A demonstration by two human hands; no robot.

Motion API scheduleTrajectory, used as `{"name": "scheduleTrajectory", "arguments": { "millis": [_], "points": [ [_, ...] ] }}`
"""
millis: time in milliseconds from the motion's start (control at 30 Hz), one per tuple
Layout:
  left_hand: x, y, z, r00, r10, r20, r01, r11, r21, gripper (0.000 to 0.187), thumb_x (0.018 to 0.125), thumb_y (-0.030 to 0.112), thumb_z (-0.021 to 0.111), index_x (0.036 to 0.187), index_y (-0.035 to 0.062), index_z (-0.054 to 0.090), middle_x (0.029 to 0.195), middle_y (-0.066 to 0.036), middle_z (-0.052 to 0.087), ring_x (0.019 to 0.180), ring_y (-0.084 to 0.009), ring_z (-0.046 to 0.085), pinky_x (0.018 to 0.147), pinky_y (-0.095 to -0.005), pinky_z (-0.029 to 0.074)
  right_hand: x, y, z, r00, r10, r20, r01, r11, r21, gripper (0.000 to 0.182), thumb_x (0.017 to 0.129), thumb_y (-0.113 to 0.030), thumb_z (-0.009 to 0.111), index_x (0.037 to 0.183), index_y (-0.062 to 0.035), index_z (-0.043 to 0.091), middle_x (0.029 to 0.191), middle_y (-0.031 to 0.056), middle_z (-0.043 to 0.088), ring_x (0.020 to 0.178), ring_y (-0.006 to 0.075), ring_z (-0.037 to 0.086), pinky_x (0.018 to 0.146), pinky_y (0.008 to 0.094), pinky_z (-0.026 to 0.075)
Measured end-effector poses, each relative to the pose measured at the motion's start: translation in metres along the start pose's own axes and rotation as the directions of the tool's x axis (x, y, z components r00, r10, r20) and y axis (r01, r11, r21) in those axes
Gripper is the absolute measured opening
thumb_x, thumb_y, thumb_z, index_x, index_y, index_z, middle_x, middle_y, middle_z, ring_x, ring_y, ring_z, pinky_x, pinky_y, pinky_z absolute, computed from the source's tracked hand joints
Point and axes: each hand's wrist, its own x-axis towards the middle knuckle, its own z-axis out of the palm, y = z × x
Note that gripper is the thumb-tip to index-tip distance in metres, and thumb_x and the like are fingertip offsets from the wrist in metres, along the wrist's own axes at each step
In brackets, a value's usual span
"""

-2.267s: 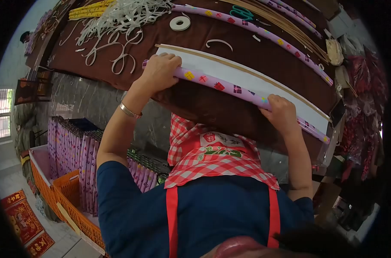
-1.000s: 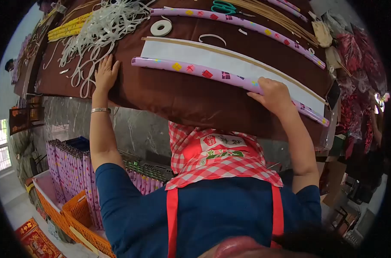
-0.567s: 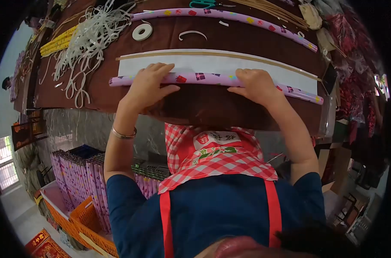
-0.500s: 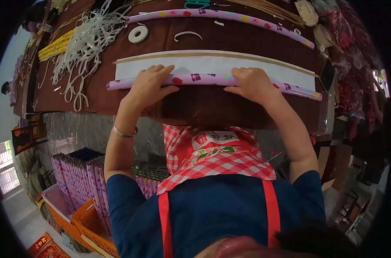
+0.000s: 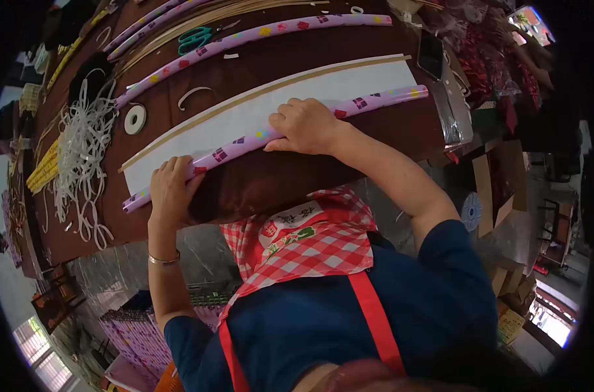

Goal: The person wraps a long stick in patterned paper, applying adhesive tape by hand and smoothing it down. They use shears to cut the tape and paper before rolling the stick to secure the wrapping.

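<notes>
A lilac patterned paper roll [image 5: 244, 145] lies along the near edge of a white sheet [image 5: 238, 117]. Near the roll's left end, my left hand [image 5: 169, 188] curls its fingers over it. My right hand [image 5: 305, 125] grips it right of the middle, thumb on the near side. The sheet runs out from beneath the roll, and a thin tan strip [image 5: 264, 95] lies along its far edge. Part of the roll is hidden under my fingers.
Beyond the sheet lie another patterned roll [image 5: 241, 42], green scissors [image 5: 193, 39], a white tape ring [image 5: 135, 119] and a curved white strip [image 5: 193, 95]. Tangled white ribbons [image 5: 84, 153] hang at the left. A phone [image 5: 430, 55] lies at the right; finished-looking rolls [image 5: 136, 340] stand below.
My left hand has slid toward the roll's left end. The camera view has turned, so the sheet and roll now slant up to the right. Both hands still hold the roll.
</notes>
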Motion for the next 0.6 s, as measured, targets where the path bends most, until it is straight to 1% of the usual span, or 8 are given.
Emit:
{"name": "scheduleTrajectory", "arguments": {
  "millis": [67,133,267,333,367,467,533,600],
  "points": [
    [-0.002,-0.004,-0.001,0.996,-0.048,0.079,0.051,0.998,-0.041,0.033,0.079,0.027,0.073,0.099,0.0060,0.058,0.090,-0.011,0.061,0.086,-0.0320,0.059,0.073,-0.0426,0.044,-0.007,0.006,-0.005,1.000,0.009,-0.028,-0.009,1.000,-0.017,0.047,0.078,-0.051,0.069,0.077,-0.0058,0.059,0.073,0.0104,0.058,0.073,0.0292,0.061,0.064,0.0390,0.051],
    [-0.004,-0.001,-0.009,0.997,-0.037,0.064,0.043,0.995,-0.089,0.033,0.078,0.026,0.073,0.099,0.0052,0.058,0.089,-0.011,0.060,0.087,-0.0325,0.059,0.073,-0.0430,0.043,-0.018,0.014,-0.013,0.997,0.076,-0.001,-0.076,0.997,-0.005,0.049,0.079,-0.054,0.066,0.076,-0.0052,0.061,0.077,0.0117,0.061,0.077,0.0301,0.062,0.069,0.0401,0.052],
    [-0.010,-0.006,-0.010,0.994,-0.056,0.098,0.068,0.990,-0.122,0.033,0.077,0.024,0.074,0.098,0.0050,0.058,0.090,-0.012,0.058,0.087,-0.0331,0.058,0.073,-0.0434,0.043,-0.045,0.032,-0.028,0.994,0.113,0.011,-0.113,0.993,-0.022,0.049,0.078,-0.054,0.068,0.075,-0.0058,0.061,0.076,0.0112,0.060,0.077,0.0295,0.061,0.069,0.0400,0.051],
    [-0.013,-0.008,-0.008,0.993,-0.064,0.098,0.078,0.987,-0.138,0.033,0.077,0.024,0.075,0.098,0.0049,0.058,0.091,-0.012,0.058,0.087,-0.0331,0.057,0.073,-0.0433,0.043,-0.059,0.043,-0.035,0.989,0.143,0.028,-0.141,0.988,-0.061,0.051,0.075,-0.056,0.069,0.074,-0.0057,0.061,0.075,0.0105,0.058,0.076,0.0295,0.060,0.069,0.0399,0.050],
    [-0.014,-0.009,-0.006,0.995,-0.054,0.082,0.064,0.991,-0.117,0.034,0.077,0.023,0.075,0.099,0.0050,0.057,0.092,-0.011,0.057,0.088,-0.0330,0.057,0.074,-0.0431,0.043,-0.066,0.050,-0.038,0.990,0.138,-0.001,-0.137,0.987,-0.083,0.052,0.072,-0.057,0.072,0.074,-0.0058,0.060,0.074,0.0094,0.057,0.075,0.0295,0.059,0.068,0.0399,0.049],
    [-0.015,-0.008,-0.002,0.996,-0.060,0.066,0.067,0.992,-0.110,0.034,0.076,0.024,0.075,0.099,0.0052,0.057,0.092,-0.011,0.057,0.090,-0.0326,0.055,0.075,-0.0429,0.043,-0.088,0.065,-0.051,0.987,0.163,-0.016,-0.163,0.979,-0.124,0.052,0.070,-0.056,0.073,0.073,-0.0056,0.060,0.075,0.0090,0.058,0.075,0.0293,0.059,0.068,0.0400,0.049],
    [-0.019,-0.010,-0.002,0.992,-0.102,0.076,0.110,0.988,-0.109,0.035,0.076,0.024,0.075,0.100,0.0054,0.057,0.092,-0.011,0.057,0.091,-0.0324,0.055,0.075,-0.0428,0.042,-0.099,0.075,-0.054,0.986,0.165,-0.032,-0.168,0.976,-0.139,0.053,0.070,-0.056,0.074,0.077,-0.0055,0.060,0.077,0.0085,0.058,0.077,0.0285,0.059,0.067,0.0400,0.049],
    [-0.018,-0.009,-0.001,0.995,-0.076,0.063,0.083,0.989,-0.121,0.036,0.076,0.025,0.075,0.100,0.0056,0.056,0.093,-0.011,0.056,0.090,-0.0323,0.055,0.077,-0.0426,0.042,-0.107,0.085,-0.059,0.987,0.159,-0.033,-0.162,0.976,-0.149,0.054,0.070,-0.056,0.073,0.082,-0.0052,0.058,0.080,0.0084,0.058,0.080,0.0283,0.058,0.068,0.0399,0.048]
  ]
}}
